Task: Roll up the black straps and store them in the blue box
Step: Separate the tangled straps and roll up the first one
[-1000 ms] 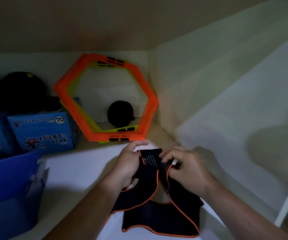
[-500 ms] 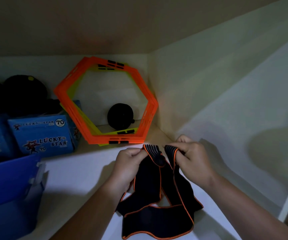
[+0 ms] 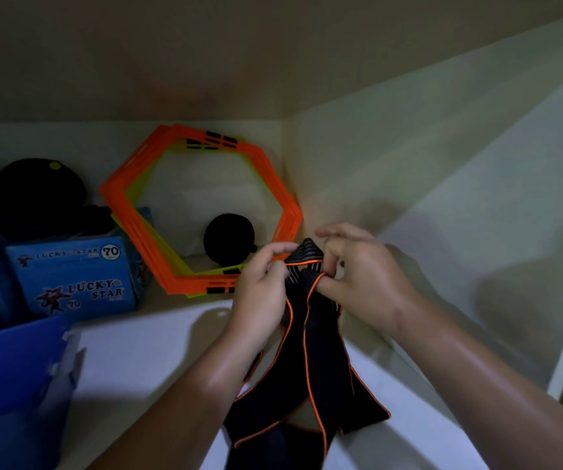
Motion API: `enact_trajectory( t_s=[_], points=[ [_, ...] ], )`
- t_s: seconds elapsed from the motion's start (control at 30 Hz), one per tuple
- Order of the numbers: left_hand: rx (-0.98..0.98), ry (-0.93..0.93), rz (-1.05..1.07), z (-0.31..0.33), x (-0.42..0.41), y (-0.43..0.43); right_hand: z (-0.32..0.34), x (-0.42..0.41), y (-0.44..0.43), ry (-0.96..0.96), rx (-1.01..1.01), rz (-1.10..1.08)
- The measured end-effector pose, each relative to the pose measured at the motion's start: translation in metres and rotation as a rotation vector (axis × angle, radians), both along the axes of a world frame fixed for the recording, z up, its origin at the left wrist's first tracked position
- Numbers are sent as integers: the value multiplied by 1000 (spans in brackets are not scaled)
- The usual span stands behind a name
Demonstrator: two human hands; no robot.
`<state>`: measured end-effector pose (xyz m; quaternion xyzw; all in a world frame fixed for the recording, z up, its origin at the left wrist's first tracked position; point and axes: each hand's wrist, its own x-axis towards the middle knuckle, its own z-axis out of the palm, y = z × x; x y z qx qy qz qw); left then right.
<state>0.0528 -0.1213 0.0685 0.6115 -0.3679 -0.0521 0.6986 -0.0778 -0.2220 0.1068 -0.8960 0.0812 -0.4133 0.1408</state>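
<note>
The black strap (image 3: 303, 354) with orange edging hangs mostly unrolled, just right of the blue box (image 3: 12, 371). The left hand (image 3: 263, 293) and right hand (image 3: 361, 283) both pinch its top end, barely starting the roll; storing remains.

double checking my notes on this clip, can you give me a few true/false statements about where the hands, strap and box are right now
1. Both hands grip the top end of the black strap. True: the left hand and right hand pinch it together.
2. The strap is already inside the blue box. False: it hangs from the hands, outside the box, which sits at far left.
3. The strap has orange edging. True.
4. The orange hexagon frame lies flat on the shelf. False: it stands leaning against the back wall.
5. The strap is fully rolled up. False: most of it hangs loose below the hands.
</note>
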Motion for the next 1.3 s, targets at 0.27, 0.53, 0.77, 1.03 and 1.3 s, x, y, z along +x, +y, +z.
enact_trajectory(
  t_s=[0.27, 0.53, 0.77, 1.03, 1.3],
  points=[
    [73, -52, -244, 16, -12, 21, 15, 11, 6, -129, 79, -133],
    [78, -316, -45, 32, 2, 20, 20, 15, 0, 6, 89, 87],
    [87, -273, -24, 29, 2, 19, 13, 11, -13, -53, 618, 473],
    [98, -481, 58, 33, 1, 19, 30, 20, -5, -139, 198, 182],
    [17, -319, -57, 101, 17, 19, 99, 29, -6, -172, 229, 204]
  ],
)
